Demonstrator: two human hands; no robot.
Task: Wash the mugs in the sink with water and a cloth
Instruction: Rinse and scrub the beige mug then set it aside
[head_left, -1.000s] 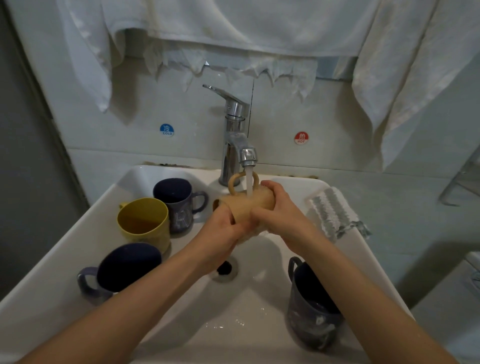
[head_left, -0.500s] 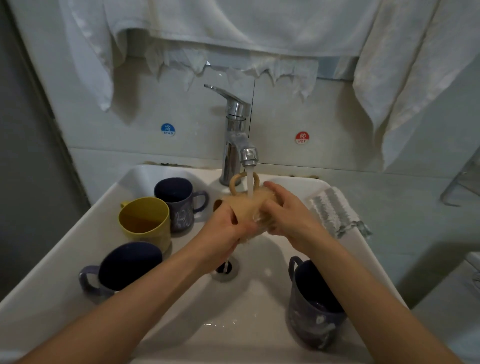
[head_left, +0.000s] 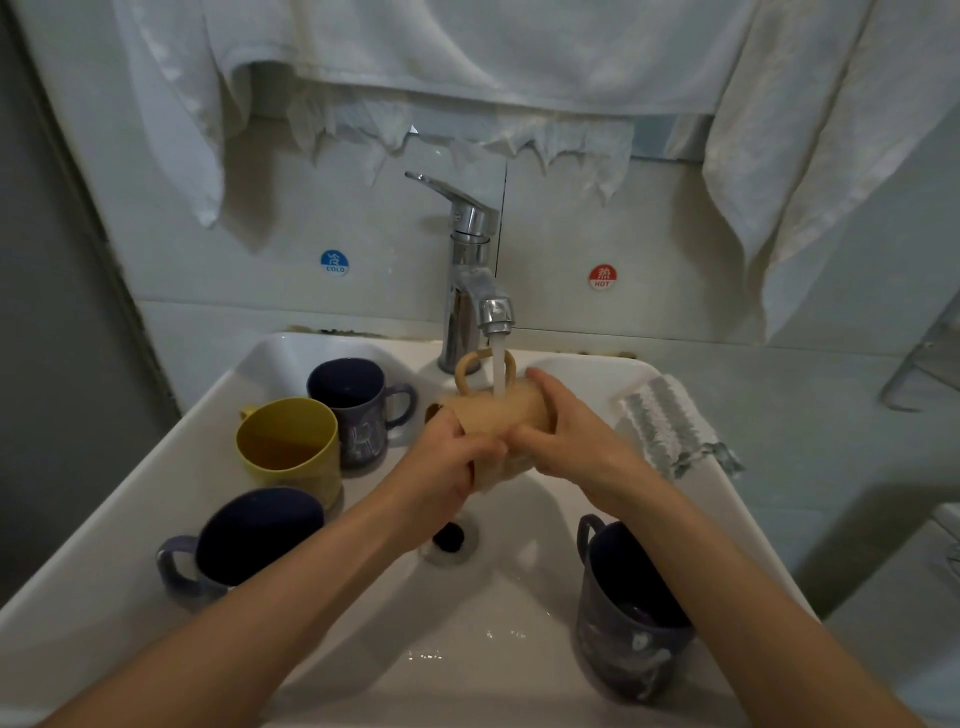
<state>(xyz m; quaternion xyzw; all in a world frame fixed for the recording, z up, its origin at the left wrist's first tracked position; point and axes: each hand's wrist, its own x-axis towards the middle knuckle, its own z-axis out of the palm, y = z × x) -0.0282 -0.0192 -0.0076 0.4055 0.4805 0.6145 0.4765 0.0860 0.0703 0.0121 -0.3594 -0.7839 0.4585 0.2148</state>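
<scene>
A tan mug (head_left: 496, 415) lies on its side under the running tap (head_left: 496, 312), handle up, water falling on its wall. My left hand (head_left: 444, 467) grips its near, lower side. My right hand (head_left: 566, 436) wraps its right end and underside. Both hands hold it over the white sink (head_left: 519, 597). A yellow mug (head_left: 288, 449) and a dark mug (head_left: 353, 402) stand at the sink's back left. Another dark mug (head_left: 244, 543) sits at the left edge, and a third (head_left: 626, 618) at the front right. A grey-and-white cloth (head_left: 670, 423) lies on the right rim.
The drain (head_left: 449, 538) is open below my hands. White towels (head_left: 467, 62) hang above the tap. Cold (head_left: 335, 261) and hot (head_left: 602, 276) stickers mark the wall. A metal rack (head_left: 924, 364) juts in at the right.
My right hand has slid along the tan mug, from over its top to its right end and underside. The mug stays under the stream; my left hand holds steady.
</scene>
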